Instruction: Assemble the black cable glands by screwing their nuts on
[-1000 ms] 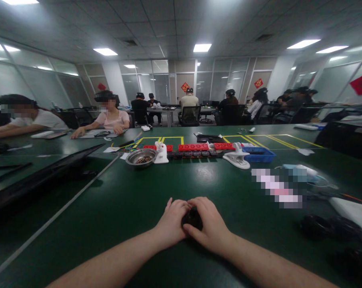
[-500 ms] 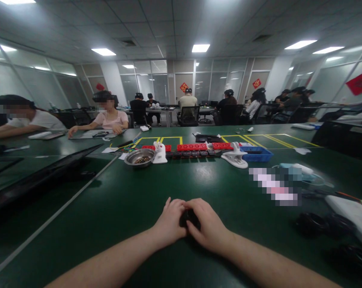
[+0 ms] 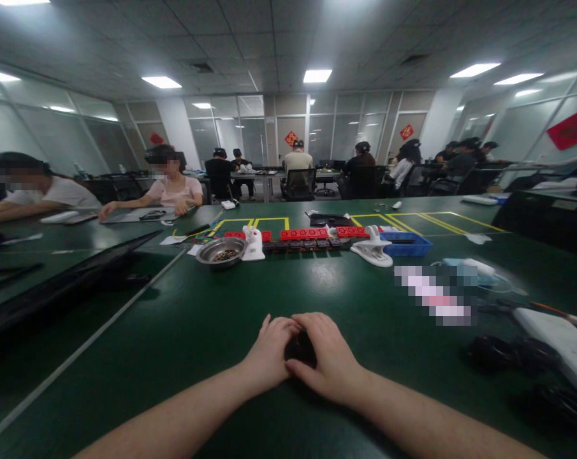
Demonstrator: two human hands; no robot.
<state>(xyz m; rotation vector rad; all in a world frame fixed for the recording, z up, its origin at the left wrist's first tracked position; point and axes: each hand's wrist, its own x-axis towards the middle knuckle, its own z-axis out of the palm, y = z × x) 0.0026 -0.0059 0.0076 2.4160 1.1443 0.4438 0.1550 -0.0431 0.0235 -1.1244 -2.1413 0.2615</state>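
Left hand (image 3: 270,352) and right hand (image 3: 327,358) cupped together around small dark object (image 3: 299,347) near tabletop (image 3: 183,331) front edge. Judgement: grip evenly, keep object low, wrists steady.

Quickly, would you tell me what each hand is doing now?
Left hand: closed around the small black object.
Right hand: closed over the same object.

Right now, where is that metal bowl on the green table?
In the head view the metal bowl sits left of centre on the far part of the green table, just left of a small white device and the red parts row.
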